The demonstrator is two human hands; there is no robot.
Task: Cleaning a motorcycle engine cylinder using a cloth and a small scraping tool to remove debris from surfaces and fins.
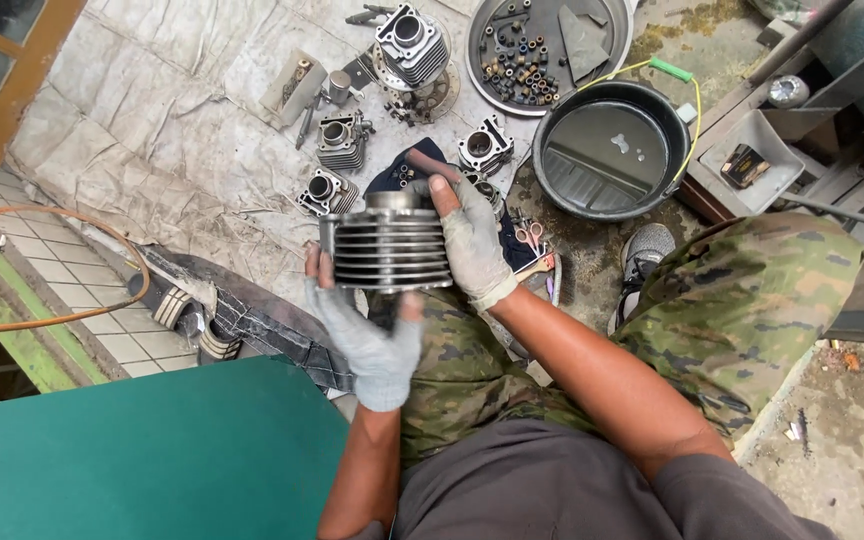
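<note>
I hold a grey finned engine cylinder [388, 250] up in front of me with both gloved hands. My left hand [370, 338] cups it from below, fingers up its left side and thumb on the lower right. My right hand [470, 242] grips its right side, with a fingertip over the top rim near the bore. The cylinder's cooling fins run horizontally.
Several more finned cylinders [341, 143] and engine parts lie on a dirty tarp [167, 120] ahead. A round metal tray [607, 30] holds small parts. A black basin [612, 148] of dark liquid sits right. A green surface [152, 450] lies low left. An orange hose [62, 318] curves left.
</note>
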